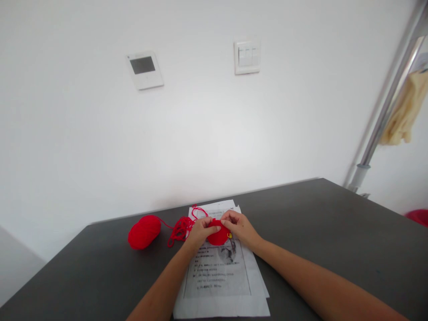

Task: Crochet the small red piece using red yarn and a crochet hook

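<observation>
Both hands meet over a small round red crocheted piece held just above printed sheets of paper. My left hand pinches its left edge with thumb on top. My right hand grips its right side, fingers curled; a small yellow marker and a metal hook show just below it. A loose tangle of red yarn runs left from the piece to a red yarn ball lying on the dark grey table.
The table stands against a white wall with a control panel and a light switch. A metal pole with a cream cloth hanging from it rises at the right. A red object sits beyond the table's right edge.
</observation>
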Available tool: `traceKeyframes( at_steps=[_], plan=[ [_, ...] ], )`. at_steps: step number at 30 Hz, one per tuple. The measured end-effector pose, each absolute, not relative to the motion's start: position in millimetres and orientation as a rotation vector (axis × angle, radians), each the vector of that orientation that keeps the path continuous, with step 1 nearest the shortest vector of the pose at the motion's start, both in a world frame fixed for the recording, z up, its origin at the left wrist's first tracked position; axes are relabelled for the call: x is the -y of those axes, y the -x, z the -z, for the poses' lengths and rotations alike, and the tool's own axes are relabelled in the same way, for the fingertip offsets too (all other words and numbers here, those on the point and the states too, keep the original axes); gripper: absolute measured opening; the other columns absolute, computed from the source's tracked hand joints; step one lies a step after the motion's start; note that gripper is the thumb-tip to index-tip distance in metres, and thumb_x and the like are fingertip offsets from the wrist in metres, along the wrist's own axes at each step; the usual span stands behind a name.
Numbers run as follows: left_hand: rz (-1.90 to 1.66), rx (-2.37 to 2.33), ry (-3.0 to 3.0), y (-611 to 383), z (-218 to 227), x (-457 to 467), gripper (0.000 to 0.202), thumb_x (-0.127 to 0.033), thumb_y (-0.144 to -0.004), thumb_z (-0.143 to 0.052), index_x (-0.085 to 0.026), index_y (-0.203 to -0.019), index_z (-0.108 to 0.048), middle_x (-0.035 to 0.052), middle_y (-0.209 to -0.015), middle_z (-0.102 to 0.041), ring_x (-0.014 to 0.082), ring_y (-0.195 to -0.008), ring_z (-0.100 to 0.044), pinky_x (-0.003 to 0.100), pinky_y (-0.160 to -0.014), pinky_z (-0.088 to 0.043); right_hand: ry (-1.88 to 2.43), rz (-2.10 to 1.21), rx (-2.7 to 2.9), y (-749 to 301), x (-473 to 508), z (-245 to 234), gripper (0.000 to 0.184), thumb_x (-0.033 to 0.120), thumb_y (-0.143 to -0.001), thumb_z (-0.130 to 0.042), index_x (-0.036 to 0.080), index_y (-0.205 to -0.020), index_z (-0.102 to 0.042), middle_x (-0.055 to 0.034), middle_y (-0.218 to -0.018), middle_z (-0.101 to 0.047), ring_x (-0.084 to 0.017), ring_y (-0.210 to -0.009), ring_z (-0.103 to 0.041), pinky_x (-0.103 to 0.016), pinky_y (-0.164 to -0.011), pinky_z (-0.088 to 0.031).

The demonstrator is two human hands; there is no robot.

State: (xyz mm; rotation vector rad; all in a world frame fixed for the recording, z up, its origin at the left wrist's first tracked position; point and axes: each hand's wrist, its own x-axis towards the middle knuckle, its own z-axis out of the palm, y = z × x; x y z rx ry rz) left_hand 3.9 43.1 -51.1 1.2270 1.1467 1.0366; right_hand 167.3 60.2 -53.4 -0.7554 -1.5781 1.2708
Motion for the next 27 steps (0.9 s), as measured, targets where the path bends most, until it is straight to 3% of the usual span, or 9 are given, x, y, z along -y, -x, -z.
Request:
traceKeyframes(
  at_steps=[27],
  plan=[
    [-1.008, -1.184, -1.294, -4.9, 53.0, -44.3, 0.022, -0.031, -0.057, -0.072, -0.014, -0.068, -0.063, 0.0000, -0.060, -0.064, 0.0133, -0.054, -0.056, 0.024, -0.055, -0.041, 0.767, -1.254, 1.591, -166.9, -60.2, 54.7, 0.010, 0.026, -0.073, -0.057, 0.017, -0.068, -0.056, 0.0060, -0.053, -0.041, -0.009, -0.050, -0.038, -0.021, -0.050, -0.030]
  ],
)
